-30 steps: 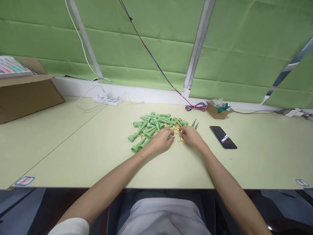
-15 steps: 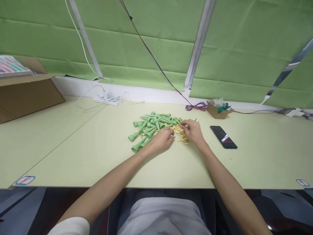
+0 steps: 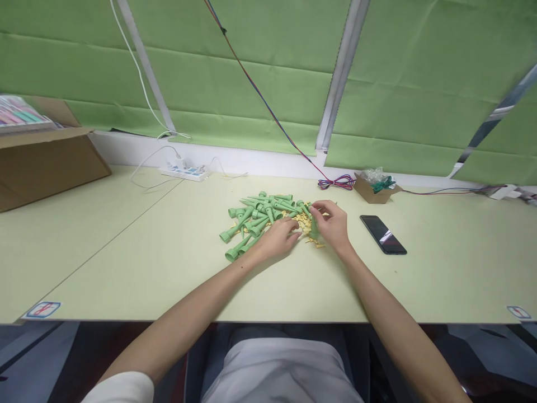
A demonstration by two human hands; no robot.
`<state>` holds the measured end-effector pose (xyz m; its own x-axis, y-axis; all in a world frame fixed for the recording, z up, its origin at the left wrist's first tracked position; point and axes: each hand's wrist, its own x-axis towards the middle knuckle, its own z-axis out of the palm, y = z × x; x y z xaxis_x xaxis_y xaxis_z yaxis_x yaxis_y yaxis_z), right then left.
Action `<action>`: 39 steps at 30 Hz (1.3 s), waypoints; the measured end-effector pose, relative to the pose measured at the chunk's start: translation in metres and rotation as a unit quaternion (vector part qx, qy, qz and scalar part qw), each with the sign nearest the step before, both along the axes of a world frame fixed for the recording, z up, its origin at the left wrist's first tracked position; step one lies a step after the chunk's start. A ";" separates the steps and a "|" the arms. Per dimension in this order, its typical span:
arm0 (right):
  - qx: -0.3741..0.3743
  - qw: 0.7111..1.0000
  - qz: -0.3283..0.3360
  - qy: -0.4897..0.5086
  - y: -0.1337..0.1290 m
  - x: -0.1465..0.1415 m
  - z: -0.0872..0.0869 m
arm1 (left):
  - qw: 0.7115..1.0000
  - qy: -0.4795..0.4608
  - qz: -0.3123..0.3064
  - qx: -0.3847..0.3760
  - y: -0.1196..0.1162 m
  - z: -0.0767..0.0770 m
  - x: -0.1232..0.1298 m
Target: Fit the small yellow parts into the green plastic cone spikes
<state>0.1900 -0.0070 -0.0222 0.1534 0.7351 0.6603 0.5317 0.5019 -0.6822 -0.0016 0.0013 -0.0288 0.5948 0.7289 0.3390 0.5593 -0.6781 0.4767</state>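
A pile of green plastic cones point(image 3: 268, 210) with round collars lies on the pale table. Small yellow pieces point(image 3: 297, 221) are scattered at the pile's right side. My right hand point(image 3: 331, 224) has its fingers closed on a green cone point(image 3: 314, 228), whose wide part hangs over the yellow pieces. At the pile's near right edge rests my left hand point(image 3: 279, 238), its fingers curled and thumb apart, beside the yellow pieces; whether something small is between its fingertips cannot be made out.
A phone point(image 3: 383, 234) lies to the right. Behind are a small cardboard box point(image 3: 371, 194) with green and clear items, a coiled cable point(image 3: 338, 182) and a power strip point(image 3: 187, 172). A large cardboard box point(image 3: 50, 168) stands at the left.
A green cone now shows upright below my right hand's fingers, where yellow pieces were visible before. My right hand has turned slightly. My left hand has hardly moved.
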 end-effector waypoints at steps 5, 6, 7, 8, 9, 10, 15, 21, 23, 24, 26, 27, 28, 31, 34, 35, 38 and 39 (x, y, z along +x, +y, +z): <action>0.002 0.999 0.004 0.032 -0.003 -0.004 0.002 | 1.000 -0.027 -0.004 -0.016 -0.001 0.001 0.001; 0.004 0.999 0.010 0.038 -0.003 -0.005 0.001 | 0.999 -0.030 -0.004 -0.019 0.000 0.001 0.001; 0.007 0.999 0.017 0.044 -0.004 -0.006 0.001 | 0.999 -0.031 -0.005 -0.020 0.001 0.001 0.001; 0.008 0.998 0.025 0.049 -0.004 -0.006 0.001 | 0.999 -0.033 -0.005 -0.019 0.002 0.001 0.001; 0.007 0.998 0.032 0.053 -0.004 -0.007 0.000 | 0.999 -0.033 -0.006 -0.016 0.003 0.000 0.001; 0.004 0.998 0.039 0.057 -0.003 -0.007 0.000 | 0.999 -0.033 -0.005 -0.012 0.004 -0.001 0.001; -0.037 0.994 0.071 0.071 -0.001 -0.007 -0.002 | 0.999 -0.039 0.002 0.009 0.005 -0.001 0.000; -0.006 0.999 0.015 0.035 -0.004 0.003 0.008 | 0.996 -0.089 0.009 0.007 0.001 0.003 0.002; 0.049 0.996 -0.066 0.042 -0.008 0.008 0.015 | 0.996 -0.094 0.013 -0.001 -0.001 0.004 0.003; 0.084 0.989 -0.117 0.046 -0.009 0.011 0.018 | 0.996 -0.090 0.011 -0.005 -0.002 0.005 0.003; 0.133 0.969 -0.204 0.049 -0.012 0.017 0.024 | 0.997 -0.073 -0.005 -0.003 -0.006 0.004 0.004; 0.152 0.959 -0.232 0.052 -0.013 0.020 0.026 | 0.998 -0.060 -0.021 0.003 -0.009 0.004 0.005; 0.154 0.957 -0.239 0.049 -0.014 0.022 0.028 | 0.998 -0.048 -0.037 0.020 -0.013 0.002 0.007; 0.081 0.978 -0.190 0.014 -0.019 0.030 0.030 | 0.989 -0.001 -0.132 0.060 -0.024 -0.004 0.016; -0.013 0.991 -0.129 -0.032 -0.027 0.038 0.029 | 0.975 0.061 -0.192 0.093 -0.032 -0.011 0.026; -0.039 0.992 -0.106 -0.054 -0.030 0.042 0.028 | 0.973 0.085 -0.193 0.092 -0.033 -0.013 0.029; -0.080 0.988 -0.080 -0.110 -0.036 0.053 0.023 | 0.974 0.129 -0.174 0.066 -0.032 -0.017 0.032; -0.090 0.985 -0.078 -0.122 -0.037 0.057 0.021 | 0.976 0.134 -0.163 0.061 -0.031 -0.018 0.032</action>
<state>0.2470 -0.0442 -0.0017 0.1270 0.8234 0.5531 0.7515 0.2841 -0.5955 0.0304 -0.0294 -0.0469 0.8674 0.4503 0.2116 0.3985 -0.8834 0.2465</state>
